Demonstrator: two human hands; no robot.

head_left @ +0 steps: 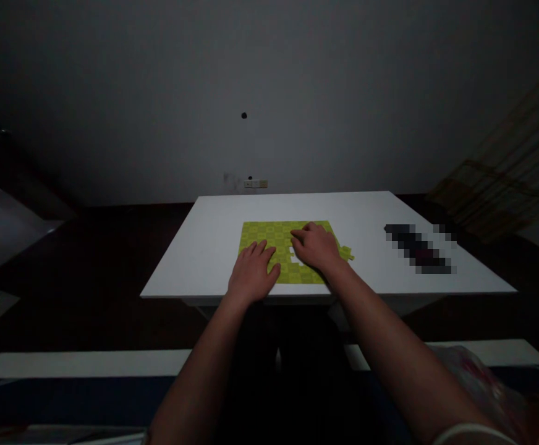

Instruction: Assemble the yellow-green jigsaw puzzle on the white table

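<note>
Left hand (pixel 251 272): open and flat on the green jigsaw puzzle (pixel 264 236), not grasping.
Right hand (pixel 311 246): open, also resting on puzzle, near loose pieces (pixel 346 253).
Under puzzle: white table (pixel 357 213).

A pixelated dark object (pixel 418 249) lies on the white table (pixel 195 253), with a wall socket strip (pixel 255 183) beyond

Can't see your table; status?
Left hand, right hand flat on green puzzle. Gap by right hand. Loose pieces at right edge. Blurred object further right.
</note>
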